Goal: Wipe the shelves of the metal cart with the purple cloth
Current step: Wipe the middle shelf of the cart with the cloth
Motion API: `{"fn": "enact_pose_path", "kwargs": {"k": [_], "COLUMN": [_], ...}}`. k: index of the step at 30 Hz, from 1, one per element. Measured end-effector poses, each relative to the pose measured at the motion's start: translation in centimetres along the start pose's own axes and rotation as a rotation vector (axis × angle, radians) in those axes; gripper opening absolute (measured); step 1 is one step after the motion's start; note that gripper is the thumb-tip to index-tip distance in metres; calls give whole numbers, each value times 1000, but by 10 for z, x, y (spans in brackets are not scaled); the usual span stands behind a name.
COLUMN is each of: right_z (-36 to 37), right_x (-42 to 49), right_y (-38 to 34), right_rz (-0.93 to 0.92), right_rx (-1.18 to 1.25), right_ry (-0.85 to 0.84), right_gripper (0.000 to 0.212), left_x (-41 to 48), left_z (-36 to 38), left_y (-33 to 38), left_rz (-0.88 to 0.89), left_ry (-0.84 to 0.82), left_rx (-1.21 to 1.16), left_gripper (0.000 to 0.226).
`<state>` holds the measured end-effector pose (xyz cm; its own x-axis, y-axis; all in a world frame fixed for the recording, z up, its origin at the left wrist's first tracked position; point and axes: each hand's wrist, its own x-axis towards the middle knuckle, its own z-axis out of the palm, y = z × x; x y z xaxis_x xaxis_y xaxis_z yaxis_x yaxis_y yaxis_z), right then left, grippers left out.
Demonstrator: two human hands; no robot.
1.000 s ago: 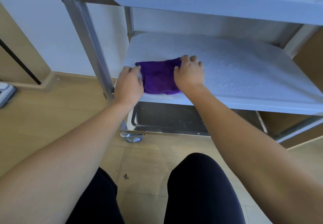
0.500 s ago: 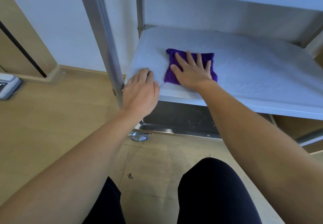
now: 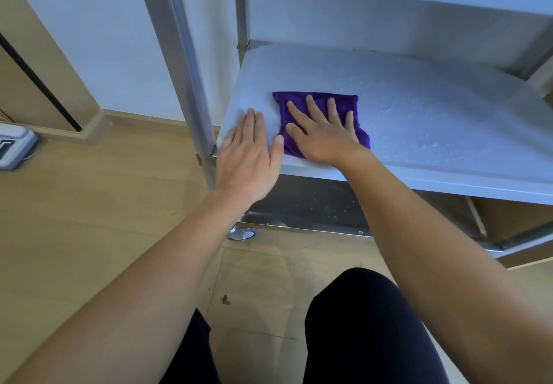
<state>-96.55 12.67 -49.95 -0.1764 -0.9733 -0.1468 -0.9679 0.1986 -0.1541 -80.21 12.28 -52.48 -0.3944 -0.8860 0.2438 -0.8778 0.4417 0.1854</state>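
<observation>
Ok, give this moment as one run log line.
step: wiping middle shelf | right hand: flat on purple cloth | left hand: flat on shelf beside cloth

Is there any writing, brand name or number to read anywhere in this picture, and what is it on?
No text here can be read.
White device on the floor at the left edge: a dark marking, cut off by the frame and too blurred to read.
Metal cart and purple cloth: no writing shows.

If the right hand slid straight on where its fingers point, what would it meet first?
The way looks free: past the cloth, the right hand crosses open shelf, likely reaching its back edge.
</observation>
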Motion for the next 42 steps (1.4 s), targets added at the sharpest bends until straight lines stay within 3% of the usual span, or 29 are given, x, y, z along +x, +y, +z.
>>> {"fn": "enact_pose_path", "kwargs": {"k": [10,14,21,30,42], "right_z": [1,-2,-4,-1,-5], "right_x": [17,34,17,-4,63], "right_y": [-42,-35,3,10,8], "right_rz": [-335,-227,-16,-109,-217], "right_rx": [-80,12,2,25,1], "right_ry": [-46,6,2,28,-2], "right_gripper": [71,53,55,63,62], "left_x": [-1,-3,-5,6,21], "left_z": [-9,-6,0,-12,0], "left_y": [0,-3,2,10,6], "left_rz": [-73,-33,28,30,60], "left_ry": [-30,-60,-54,-80,-85], "left_rx": [-229,-134,78,123,74], "left_gripper": [60,60,61,51,53]}}
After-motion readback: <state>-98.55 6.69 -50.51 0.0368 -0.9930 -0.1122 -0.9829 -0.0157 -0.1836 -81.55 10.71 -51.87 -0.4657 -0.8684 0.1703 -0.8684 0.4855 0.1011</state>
